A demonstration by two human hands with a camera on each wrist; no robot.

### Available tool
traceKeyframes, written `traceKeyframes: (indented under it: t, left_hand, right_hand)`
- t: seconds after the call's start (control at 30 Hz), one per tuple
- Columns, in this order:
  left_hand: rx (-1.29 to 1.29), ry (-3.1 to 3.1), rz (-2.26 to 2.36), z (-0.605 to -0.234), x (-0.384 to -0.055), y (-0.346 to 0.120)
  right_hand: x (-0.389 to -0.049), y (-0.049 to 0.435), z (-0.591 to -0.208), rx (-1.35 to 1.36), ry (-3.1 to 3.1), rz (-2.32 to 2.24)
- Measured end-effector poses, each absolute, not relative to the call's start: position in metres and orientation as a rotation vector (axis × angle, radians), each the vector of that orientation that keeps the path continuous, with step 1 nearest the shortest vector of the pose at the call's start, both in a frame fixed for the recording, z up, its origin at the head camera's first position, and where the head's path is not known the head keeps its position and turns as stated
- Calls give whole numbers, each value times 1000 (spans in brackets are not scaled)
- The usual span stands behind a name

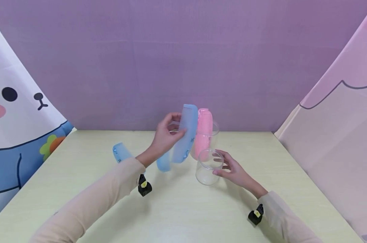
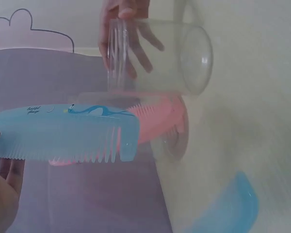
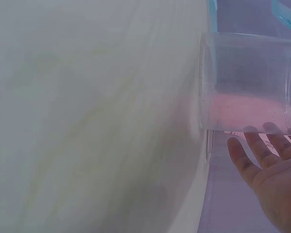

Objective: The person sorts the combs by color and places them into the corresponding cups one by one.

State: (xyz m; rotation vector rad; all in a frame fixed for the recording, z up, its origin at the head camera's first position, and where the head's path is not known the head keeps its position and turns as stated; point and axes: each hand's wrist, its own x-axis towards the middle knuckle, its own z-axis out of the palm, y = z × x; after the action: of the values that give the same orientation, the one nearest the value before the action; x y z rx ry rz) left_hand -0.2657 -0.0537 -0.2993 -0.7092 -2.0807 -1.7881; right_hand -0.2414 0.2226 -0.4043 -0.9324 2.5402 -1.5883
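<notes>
My left hand (image 1: 168,133) pinches a translucent blue comb (image 1: 186,135) between thumb and fingers, holding it nearly upright above the table. The comb's teeth (image 2: 63,154) point down in the left wrist view. My right hand (image 1: 232,168) holds a clear cup (image 1: 209,173) by its right side, thumb in front and fingers behind. This cup stands upright on the table, its mouth up. Just behind it is a second clear cup (image 1: 215,130) with a pink comb (image 1: 205,126) standing in it. The blue comb partly overlaps that cup in the left wrist view.
Two more blue combs lie on the pale table (image 1: 177,216): one comb (image 1: 121,152) at the left, and another comb (image 1: 163,162) below the left hand, partly hidden. A purple cloth backdrop (image 1: 177,67) rises behind the table, with printed cloths at both sides.
</notes>
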Motion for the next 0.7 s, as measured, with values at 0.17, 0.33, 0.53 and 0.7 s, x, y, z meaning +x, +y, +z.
traceKeyframes:
  t: [0.17, 0.33, 0.53, 0.7]
  left_hand:
    - [-704, -1959, -1857, -294, -265, -41]
    - [-689, -1844, -1950, -293, -266, -28]
    - [-683, -1763, -1996, -293, -265, -13]
    - [-641, -1756, -2031, -292, -257, -3]
  right_hand:
    - [-241, 222, -403, -927, 2543, -1585]
    - [-241, 222, -404, -932, 2536, -1589]
    - [-241, 223, -405, -938, 2531, -1587]
    - [-241, 223, -405, -932, 2533, -1586]
